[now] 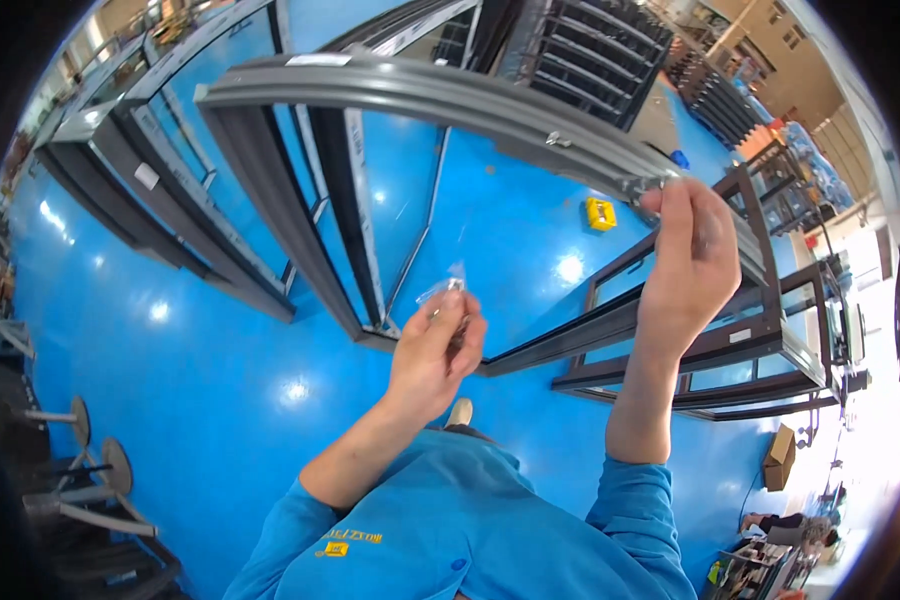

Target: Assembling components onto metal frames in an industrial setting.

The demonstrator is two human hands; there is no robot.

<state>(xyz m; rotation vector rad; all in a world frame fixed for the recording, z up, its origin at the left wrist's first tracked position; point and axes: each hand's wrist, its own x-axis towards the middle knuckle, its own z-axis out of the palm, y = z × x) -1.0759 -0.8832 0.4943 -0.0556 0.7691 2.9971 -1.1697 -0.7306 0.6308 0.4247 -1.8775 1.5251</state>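
Observation:
A dark grey window or door frame (400, 80) stands upright before me, its top rail curving across the view. My left hand (438, 345) is closed in front of the frame's opening, and a small clear plastic bag (454, 283) sticks out of its fingertips. Over the right part of the top rail, my right hand (692, 235) is closed in a pinch. A small shiny piece (642, 187) shows at its fingertips, against the rail; its kind cannot be made out. Further left along the rail sits a small metal fitting (558, 140).
More dark frames (160, 180) stand at the left, and brown frames (760, 345) at the right. A yellow object (600, 214) lies on the blue floor (220, 340) beyond the frame. Black racks (595, 60) stand behind, and a cardboard box (779, 458) is at the right.

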